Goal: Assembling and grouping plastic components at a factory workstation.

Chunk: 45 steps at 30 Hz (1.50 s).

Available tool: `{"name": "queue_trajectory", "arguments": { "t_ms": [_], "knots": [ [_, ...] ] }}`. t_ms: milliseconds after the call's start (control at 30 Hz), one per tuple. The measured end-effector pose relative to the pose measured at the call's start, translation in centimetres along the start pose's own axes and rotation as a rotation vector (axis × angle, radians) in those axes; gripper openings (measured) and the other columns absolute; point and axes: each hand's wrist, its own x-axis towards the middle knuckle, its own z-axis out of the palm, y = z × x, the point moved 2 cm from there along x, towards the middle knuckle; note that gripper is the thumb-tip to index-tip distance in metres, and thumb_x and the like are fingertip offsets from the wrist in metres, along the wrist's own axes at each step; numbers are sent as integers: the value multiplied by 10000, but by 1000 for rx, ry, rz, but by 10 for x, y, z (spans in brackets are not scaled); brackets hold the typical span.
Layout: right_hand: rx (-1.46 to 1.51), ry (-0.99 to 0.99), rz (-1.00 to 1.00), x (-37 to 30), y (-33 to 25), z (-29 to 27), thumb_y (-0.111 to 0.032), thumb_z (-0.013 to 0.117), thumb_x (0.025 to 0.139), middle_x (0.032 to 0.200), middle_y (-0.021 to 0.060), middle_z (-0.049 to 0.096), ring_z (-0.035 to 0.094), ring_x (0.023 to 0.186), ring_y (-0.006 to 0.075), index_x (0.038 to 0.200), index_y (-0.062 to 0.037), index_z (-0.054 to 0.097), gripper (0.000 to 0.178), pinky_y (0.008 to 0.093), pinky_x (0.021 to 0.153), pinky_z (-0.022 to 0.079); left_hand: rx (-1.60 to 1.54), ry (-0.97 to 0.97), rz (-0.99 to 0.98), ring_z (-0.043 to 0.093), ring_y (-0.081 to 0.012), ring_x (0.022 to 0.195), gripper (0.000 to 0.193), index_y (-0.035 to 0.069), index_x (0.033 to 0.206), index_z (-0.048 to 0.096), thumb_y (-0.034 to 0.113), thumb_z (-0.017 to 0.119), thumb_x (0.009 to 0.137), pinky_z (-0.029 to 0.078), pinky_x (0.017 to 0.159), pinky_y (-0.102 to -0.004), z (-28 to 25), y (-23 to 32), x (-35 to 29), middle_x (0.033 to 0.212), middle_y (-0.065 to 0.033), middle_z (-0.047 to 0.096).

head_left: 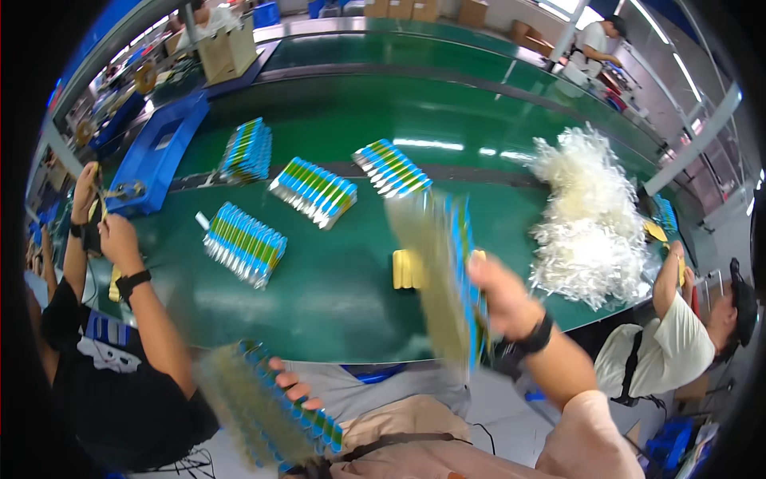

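Our right hand (499, 299) gripped a blurred packet stack (447, 279) above the belt's (335, 303) near edge; our left hand (291, 387), seemingly gripping another stack (263, 407), stayed below it.

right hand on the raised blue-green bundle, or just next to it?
Touching. The head view shows the right hand closed on the edge of the raised bundle of blue-green strips, fingers wrapped around it; motion blur softens the outline, but no gap shows.

open room: bare green table (335, 303) between the yellow block (405, 269) and the near edge
left side: co-worker's arms (136, 295) crowd the edge
far side: three tube stacks (313, 191)
right side: white strip heap (590, 215) blocks reach
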Motion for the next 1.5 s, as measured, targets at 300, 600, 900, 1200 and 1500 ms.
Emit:
{"name": "queue_trajectory", "arguments": {
  "t_ms": [300,600,900,1200,1500],
  "knots": [
    [-741,606,73,113,-157,-175,-266,760,904,1068,81,731,708,913,196,1146,-26,671,351,367,841,570,28,-6,-77,478,-229,1268,548,148,1505,378,454,404,1051,290,1071,-455,-13,-18,-25,1419,-60,513],
    [-1286,810,110,118,-147,-217,-471,795,814,1086,141,732,694,965,239,1086,51,720,593,354,870,517,16,0,-110,456,-231,1286,599,145,1493,380,520,423,1027,277,1070,-463,-2,-20,-13,1427,-66,504],
    [-1564,1072,-119,98,-143,-211,-663,655,788,1138,223,707,672,1093,359,1158,48,681,803,415,973,504,-53,68,-211,470,-281,1266,532,99,1430,426,457,380,1039,300,1062,-494,16,-17,18,1378,-110,524],
    [-1716,983,64,87,-153,-179,-644,825,627,1055,191,729,708,1001,323,1052,-7,716,773,391,862,553,-36,73,-250,491,-308,1237,457,85,1372,478,378,409,1028,331,1056,-518,11,-17,12,1325,-129,549],
    [-584,637,-147,104,-164,-187,-255,758,888,957,70,694,647,818,159,964,28,675,305,335,720,511,34,71,-176,494,-319,1221,465,79,1365,478,390,408,1027,327,1053,-526,25,-30,11,1316,-139,551]
  ]
}}
